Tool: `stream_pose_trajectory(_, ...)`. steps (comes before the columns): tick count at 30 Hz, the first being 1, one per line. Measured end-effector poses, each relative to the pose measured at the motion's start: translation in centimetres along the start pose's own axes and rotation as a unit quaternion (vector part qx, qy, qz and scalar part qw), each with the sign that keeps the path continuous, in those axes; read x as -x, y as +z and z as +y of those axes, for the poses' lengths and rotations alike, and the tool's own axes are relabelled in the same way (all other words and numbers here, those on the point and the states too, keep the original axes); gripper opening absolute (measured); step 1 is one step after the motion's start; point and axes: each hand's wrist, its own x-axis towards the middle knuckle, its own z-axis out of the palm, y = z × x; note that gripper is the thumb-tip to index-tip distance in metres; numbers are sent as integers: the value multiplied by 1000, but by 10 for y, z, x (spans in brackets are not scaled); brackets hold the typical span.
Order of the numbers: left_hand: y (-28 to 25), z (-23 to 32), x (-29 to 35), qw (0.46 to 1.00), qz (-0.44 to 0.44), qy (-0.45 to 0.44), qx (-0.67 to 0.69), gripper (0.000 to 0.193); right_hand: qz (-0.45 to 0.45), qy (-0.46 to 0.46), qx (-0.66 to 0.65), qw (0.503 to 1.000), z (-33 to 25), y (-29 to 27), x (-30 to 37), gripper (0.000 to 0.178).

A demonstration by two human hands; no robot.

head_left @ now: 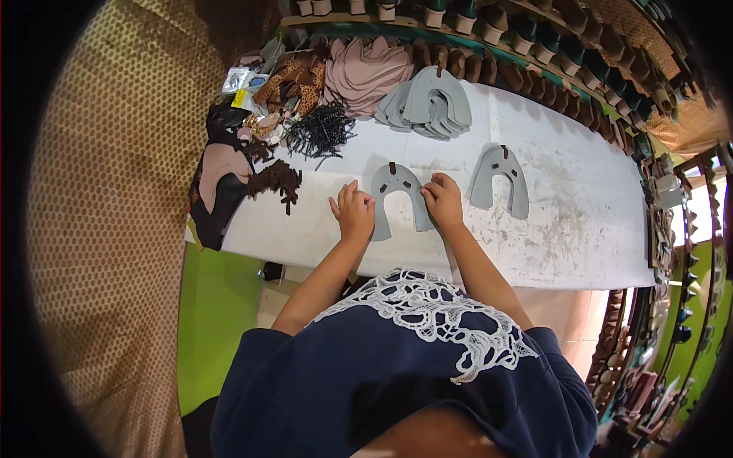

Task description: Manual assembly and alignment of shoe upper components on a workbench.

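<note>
A grey U-shaped shoe upper piece lies on the white-covered table between my hands, its open end toward me. Small dark brown strips show at its top and on both sides of its curve. My left hand is at its left edge, thumb and forefinger closed there, other fingers bent and somewhat apart. On the opposite edge, my right hand has its fingers bent and closed at the rim. Farther right lies another grey upper, seemingly layered, with similar brown strips.
Behind are a pile of grey uppers and stacked pink pieces. Dark brown strips, black beaded trims and a black-and-pink item lie left. Shoe lasts line the shelves behind. The white table has dark smudges.
</note>
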Motion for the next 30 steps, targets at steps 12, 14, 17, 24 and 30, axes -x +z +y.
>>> stream_pose_trajectory(12, 4, -2, 0, 999, -13, 30, 13, 13, 9, 2, 52, 999, -8, -1, -4, 11)
stream_pose_trajectory(14, 2, 0, 1, 999, -18, 32, 23, 13, 8, 4, 55, 998, -11, -3, -6, 11)
stream_pose_trajectory(17, -3, 1, -1, 998, -32, 30, 48, 14, 10, 0, 53, 999, -6, -1, -5, 11)
stream_pose_trajectory(24, -11, 2, 3, 992, -30, 41, 117, 14, -15, 73, -29, 997, -11, -11, 3, 12)
stream_pose_trajectory(30, -25, 43, 6, 982, -34, 98, 161, 16, 28, 139, -92, 986, -24, -52, 26, 10)
